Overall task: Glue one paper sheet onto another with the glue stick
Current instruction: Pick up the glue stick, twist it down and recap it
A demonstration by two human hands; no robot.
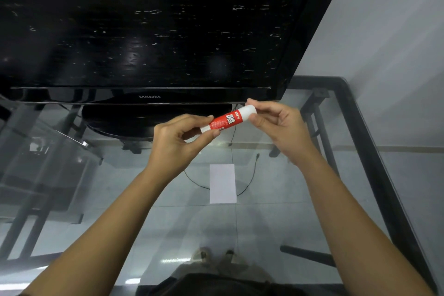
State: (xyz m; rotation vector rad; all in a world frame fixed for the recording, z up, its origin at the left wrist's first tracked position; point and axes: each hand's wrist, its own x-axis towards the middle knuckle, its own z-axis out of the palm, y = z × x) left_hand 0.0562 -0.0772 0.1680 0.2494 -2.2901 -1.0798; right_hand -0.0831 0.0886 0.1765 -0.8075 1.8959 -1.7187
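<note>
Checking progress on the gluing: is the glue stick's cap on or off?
On. The glue stick shows a white cap seated at its end, pinched by the right hand; the left hand grips the body.

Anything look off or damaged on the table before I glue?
Only one paper sheet shows on the glass table, though gluing needs two. The TV screen looks scuffed. Glue stick, held in both hands, looks intact.

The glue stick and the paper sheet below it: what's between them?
In the head view, nothing solid: the glue stick is held above the paper; only bare glass table shows.
</note>
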